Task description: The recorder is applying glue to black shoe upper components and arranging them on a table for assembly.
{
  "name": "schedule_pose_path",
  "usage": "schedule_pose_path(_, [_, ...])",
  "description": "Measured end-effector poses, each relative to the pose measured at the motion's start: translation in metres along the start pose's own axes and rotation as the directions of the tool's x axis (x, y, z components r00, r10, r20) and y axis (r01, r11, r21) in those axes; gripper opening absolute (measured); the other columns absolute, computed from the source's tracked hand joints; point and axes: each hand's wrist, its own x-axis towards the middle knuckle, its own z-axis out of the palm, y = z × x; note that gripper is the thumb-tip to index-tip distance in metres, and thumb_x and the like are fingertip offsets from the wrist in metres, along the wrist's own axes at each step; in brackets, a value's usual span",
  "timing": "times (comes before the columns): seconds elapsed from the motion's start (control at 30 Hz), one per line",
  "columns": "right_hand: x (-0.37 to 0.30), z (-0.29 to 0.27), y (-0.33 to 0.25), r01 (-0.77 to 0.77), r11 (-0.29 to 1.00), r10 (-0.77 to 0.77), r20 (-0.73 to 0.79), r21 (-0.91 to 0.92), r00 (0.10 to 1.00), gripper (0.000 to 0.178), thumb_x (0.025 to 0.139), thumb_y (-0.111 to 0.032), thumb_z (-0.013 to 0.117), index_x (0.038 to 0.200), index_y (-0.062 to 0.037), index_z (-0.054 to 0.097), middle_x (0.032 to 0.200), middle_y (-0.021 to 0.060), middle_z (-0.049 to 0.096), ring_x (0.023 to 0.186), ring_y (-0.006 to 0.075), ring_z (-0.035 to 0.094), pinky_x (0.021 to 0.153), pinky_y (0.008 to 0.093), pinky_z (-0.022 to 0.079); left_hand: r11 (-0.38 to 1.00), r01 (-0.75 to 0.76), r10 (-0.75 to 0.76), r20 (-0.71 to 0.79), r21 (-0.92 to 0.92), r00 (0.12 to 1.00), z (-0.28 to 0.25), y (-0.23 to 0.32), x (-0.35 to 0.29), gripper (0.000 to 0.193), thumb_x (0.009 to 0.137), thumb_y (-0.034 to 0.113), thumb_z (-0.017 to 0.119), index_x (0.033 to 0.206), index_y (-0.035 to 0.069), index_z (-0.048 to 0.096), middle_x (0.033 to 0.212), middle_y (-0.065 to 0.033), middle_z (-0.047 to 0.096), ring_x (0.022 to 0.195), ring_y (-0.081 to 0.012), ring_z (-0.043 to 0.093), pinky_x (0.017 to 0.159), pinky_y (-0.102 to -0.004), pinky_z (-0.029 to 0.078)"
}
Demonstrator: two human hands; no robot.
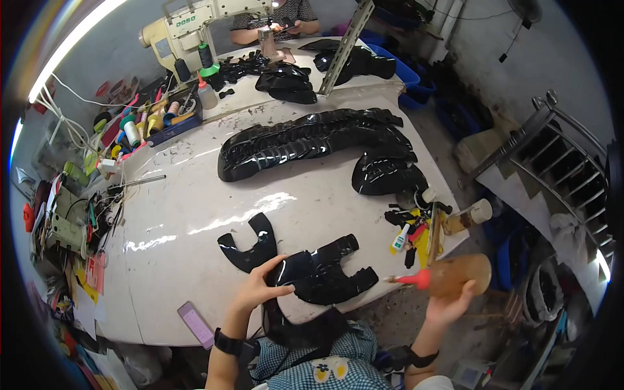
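My left hand (259,289) grips the edge of glossy black shoe uppers (315,263) at the table's near edge, its thumb and index finger on top of them. Beside it on the left lies a separate curved black shoe piece (263,237). Another dark shoe piece (305,328) hangs over the edge above my lap. In my right hand (450,305) is a squeeze bottle (460,274) of amber liquid with a red nozzle. It is held on its side off the table's right edge, the tip pointing left toward the uppers, apart from them.
A long row of stacked black uppers (312,140) crosses the table's middle. Glue bottles and small tools (416,237) crowd the right edge. A phone (195,324) lies near left. Behind are a tray of thread spools (172,127), a sewing machine (188,32) and another person (305,13).
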Motion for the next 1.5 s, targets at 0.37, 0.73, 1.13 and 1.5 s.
schedule_pose_path(0.37, [0.007,-0.029,-0.036,-0.052,0.995,0.071,-0.23,0.084,0.971,0.044,0.079,-0.039,0.051,0.11,-0.0078,0.046,0.106,0.005,0.051,0.094,0.0184,0.051,0.071,0.0328,0.048,0.982,-0.012,0.0,0.067,0.188,0.998,0.035,-0.113,0.076,0.062,0.06,0.021,0.072,0.114,0.005,0.048,0.104,-0.0119,0.055,0.093,-0.0187,0.053,0.083,-0.0277,0.04])
schedule_pose_path(0.73, [0.004,-0.043,-0.032,-0.15,0.988,0.156,-0.231,0.045,0.96,0.048,0.078,-0.041,0.051,0.113,-0.0099,0.043,0.104,0.0043,0.051,0.094,0.0202,0.051,0.076,0.0356,0.044,0.86,-0.075,0.166,-0.139,0.505,0.976,0.04,-0.158,0.088,0.075,0.054,0.038,0.075,0.117,0.008,0.046,0.101,-0.0147,0.045,0.095,-0.0306,0.044,0.083,-0.0358,0.038])
schedule_pose_path(1.13, [0.0,-0.024,-0.019,-0.222,0.975,0.216,-0.155,-0.019,0.964,0.045,0.077,-0.041,0.052,0.111,-0.0114,0.047,0.102,0.0024,0.054,0.092,0.0179,0.052,0.074,0.0337,0.045,0.773,0.634,-0.224,-0.919,0.035,0.324,-0.08,-0.199,0.06,0.078,0.053,0.054,0.067,0.102,-0.003,0.05,0.102,-0.0225,0.048,0.1,-0.0347,0.042,0.087,-0.0423,0.032])
schedule_pose_path(1.5, [-0.005,0.002,-0.009,-0.318,0.948,0.317,0.025,0.018,0.948,0.047,0.077,-0.042,0.051,0.11,-0.0089,0.047,0.102,0.004,0.053,0.09,0.0184,0.052,0.073,0.0338,0.045,0.978,0.113,-0.209,-0.859,-0.177,0.467,-0.094,-0.198,0.061,0.046,0.066,0.016,0.066,0.102,-0.003,0.046,0.092,-0.0162,0.053,0.084,-0.0243,0.053,0.076,-0.0315,0.042])
